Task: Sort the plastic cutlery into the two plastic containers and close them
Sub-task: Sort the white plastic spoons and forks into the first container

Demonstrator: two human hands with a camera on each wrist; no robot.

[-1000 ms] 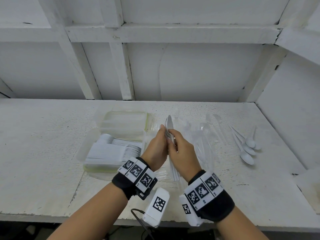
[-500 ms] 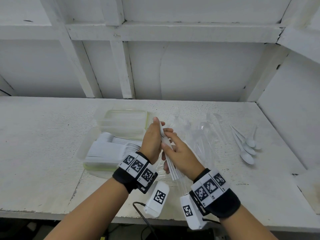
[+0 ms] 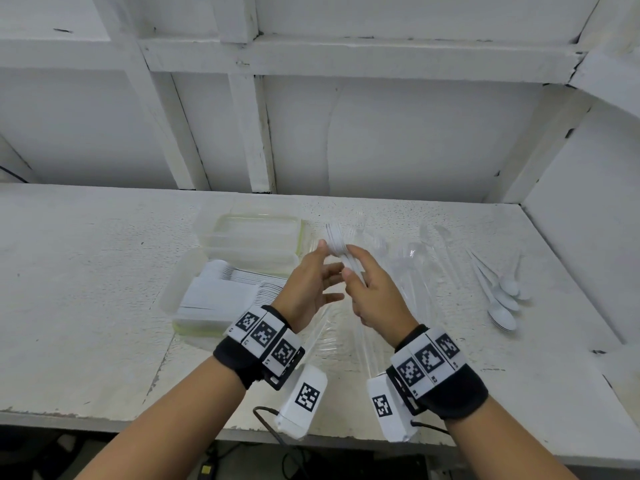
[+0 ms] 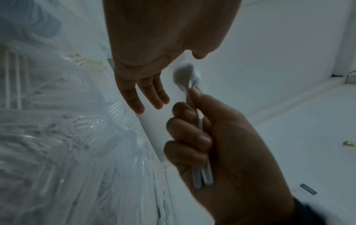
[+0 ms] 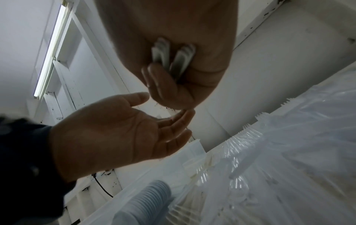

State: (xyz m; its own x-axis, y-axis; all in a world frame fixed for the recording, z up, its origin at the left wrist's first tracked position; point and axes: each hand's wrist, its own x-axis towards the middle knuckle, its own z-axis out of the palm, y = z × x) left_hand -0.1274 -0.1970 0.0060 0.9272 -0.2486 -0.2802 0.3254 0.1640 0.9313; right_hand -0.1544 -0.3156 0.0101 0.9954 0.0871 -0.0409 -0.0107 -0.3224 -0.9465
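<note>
My right hand [image 3: 349, 261] grips a bundle of white plastic spoons [image 3: 334, 241] by the handles, bowls pointing up and away, above the table's middle. In the right wrist view the handle ends [image 5: 173, 57] show inside its curled fingers [image 5: 163, 85]. My left hand [image 3: 330, 268] is just left of the bundle, fingers straight and spread, holding nothing; its bare palm [image 5: 115, 129] faces the bundle. An open clear container [image 3: 173, 289] at the left holds rows of white spoons [image 3: 242, 289]. A second clear container [image 3: 256, 233] stands behind it.
A heap of clear plastic cutlery [image 3: 412, 268] lies right of the hands, its forks [image 5: 248, 135] close to the container. Several white spoons [image 3: 502, 299] lie further right, near the side wall [image 3: 588, 220]. The table's front edge [image 3: 104, 415] is close to my wrists.
Both hands held the spoon bundle a second ago. The left hand has let go and opened, and the right hand alone holds the bundle, tilted slightly left.
</note>
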